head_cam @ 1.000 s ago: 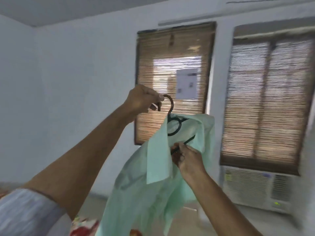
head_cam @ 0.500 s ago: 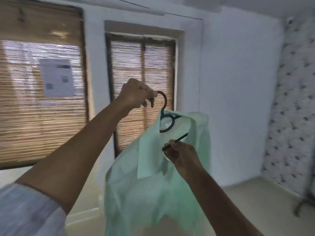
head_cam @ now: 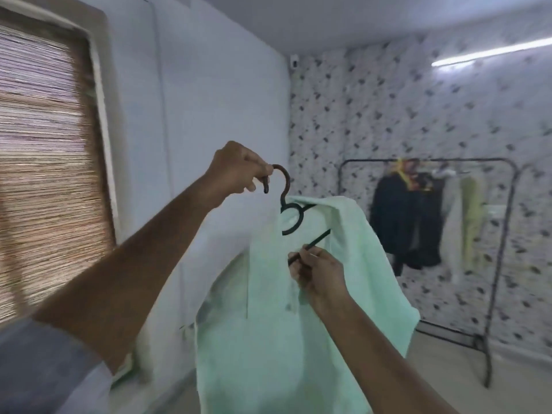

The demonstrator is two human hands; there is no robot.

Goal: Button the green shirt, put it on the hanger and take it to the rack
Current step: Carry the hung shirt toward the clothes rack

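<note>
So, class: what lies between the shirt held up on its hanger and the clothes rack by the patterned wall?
In the head view, only bare floor and open air separate the green shirt from the rack.

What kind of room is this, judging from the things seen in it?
Probably a room in a home, perhaps a bedroom. A clothes rack with hanging garments stands by a patterned wallpaper wall, and a bamboo blind covers the window.

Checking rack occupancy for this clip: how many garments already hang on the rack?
3, apparently: a dark garment on the left, a whitish one and a yellow-green one on the right. Blur may hide others.
</note>
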